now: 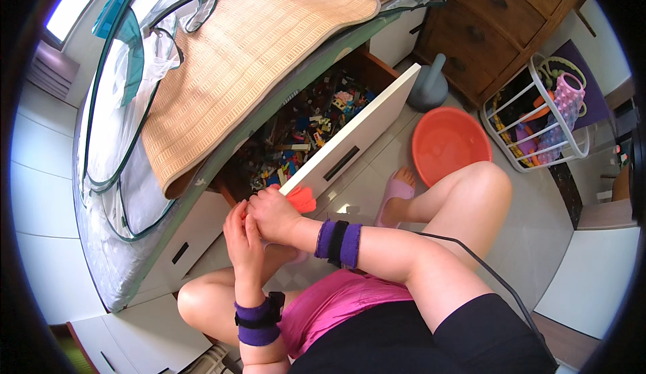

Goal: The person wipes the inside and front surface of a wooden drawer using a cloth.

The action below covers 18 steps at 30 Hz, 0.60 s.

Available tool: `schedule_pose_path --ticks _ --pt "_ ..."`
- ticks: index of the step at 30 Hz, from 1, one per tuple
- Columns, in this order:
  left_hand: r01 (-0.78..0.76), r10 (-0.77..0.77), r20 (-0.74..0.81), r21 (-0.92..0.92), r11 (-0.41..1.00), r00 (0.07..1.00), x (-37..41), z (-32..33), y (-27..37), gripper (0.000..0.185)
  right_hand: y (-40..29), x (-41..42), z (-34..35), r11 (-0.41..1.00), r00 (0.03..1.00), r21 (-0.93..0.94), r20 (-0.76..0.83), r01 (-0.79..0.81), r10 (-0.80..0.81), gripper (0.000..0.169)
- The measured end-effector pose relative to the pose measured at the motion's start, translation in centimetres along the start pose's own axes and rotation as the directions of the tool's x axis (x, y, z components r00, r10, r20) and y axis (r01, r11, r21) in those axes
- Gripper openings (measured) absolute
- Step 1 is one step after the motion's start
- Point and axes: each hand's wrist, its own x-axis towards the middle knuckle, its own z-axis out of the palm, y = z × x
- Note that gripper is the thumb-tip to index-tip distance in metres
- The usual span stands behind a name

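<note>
A soft orange-red piece, cloth or glove, is bunched in my two hands beside the near end of an open drawer. My right hand is closed around it, and folded, lobed ends stick out to the right. My left hand meets the right one, its fingertips gathered on another bit of the same material; most of it is hidden in the hands. Just beyond, the drawer front is white with a dark handle. Inside the drawer lies a heap of small multicoloured toy building bricks.
Above the drawer is a bed with a woven mat and a mosquito net. A red plastic basin stands on the tiled floor, near a grey rounded container, a white basket and a wooden chest.
</note>
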Motion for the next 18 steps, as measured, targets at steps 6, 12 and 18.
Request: schedule_pose_path --ticks 6,12,18 --pt "-0.054 0.025 0.121 0.249 0.967 0.992 -0.2 1.1 3.9 0.051 3.3 -1.2 -4.2 0.992 0.992 0.049 0.023 0.12 -0.121 0.02" --pt "-0.211 0.152 0.198 0.327 0.921 0.968 0.6 5.5 8.7 0.06 9.8 -2.6 -9.6 0.963 0.955 -0.054 0.158 0.262 -0.251 0.039" --pt "-0.365 0.284 0.249 0.395 0.843 0.926 3.2 11.7 13.3 0.066 16.8 -3.8 -16.3 0.942 0.915 -0.121 0.302 0.314 -0.267 0.068"
